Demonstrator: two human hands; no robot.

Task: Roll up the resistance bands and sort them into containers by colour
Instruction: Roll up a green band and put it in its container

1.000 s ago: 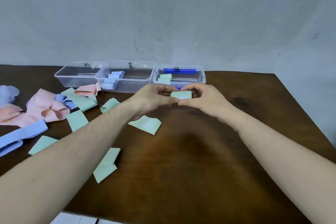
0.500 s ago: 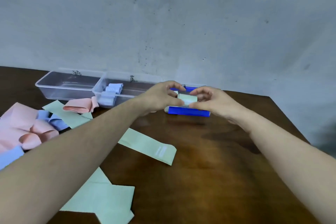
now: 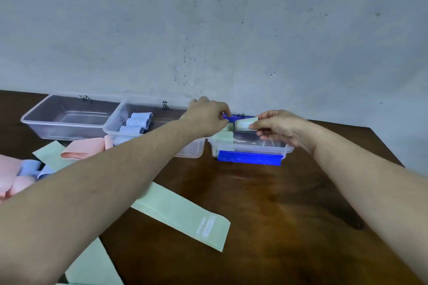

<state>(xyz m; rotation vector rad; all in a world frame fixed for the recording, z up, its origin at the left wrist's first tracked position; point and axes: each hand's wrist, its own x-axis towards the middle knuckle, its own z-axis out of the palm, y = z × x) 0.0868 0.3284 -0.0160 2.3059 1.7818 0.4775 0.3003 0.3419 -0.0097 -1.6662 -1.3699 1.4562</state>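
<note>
My right hand [image 3: 276, 128] pinches a rolled green band [image 3: 246, 124] and holds it over the right-hand clear container [image 3: 252, 148], the one with blue clips. My left hand [image 3: 208, 117] has its fingers curled at the roll's left end, touching it. Another green roll [image 3: 222, 137] lies in that container at its left side. The middle container [image 3: 115, 132] holds several rolled blue bands [image 3: 136, 124]. The left container [image 3: 67, 118] has nothing in it.
Flat green bands [image 3: 183, 214] lie on the brown table [image 3: 289, 215] near me. Pink bands [image 3: 83, 148] and blue bands [image 3: 30, 168] are piled at the left. A grey wall stands right behind the containers.
Both hands have carried the green roll away from me and up over the right-hand container. My view has moved closer to the containers.
</note>
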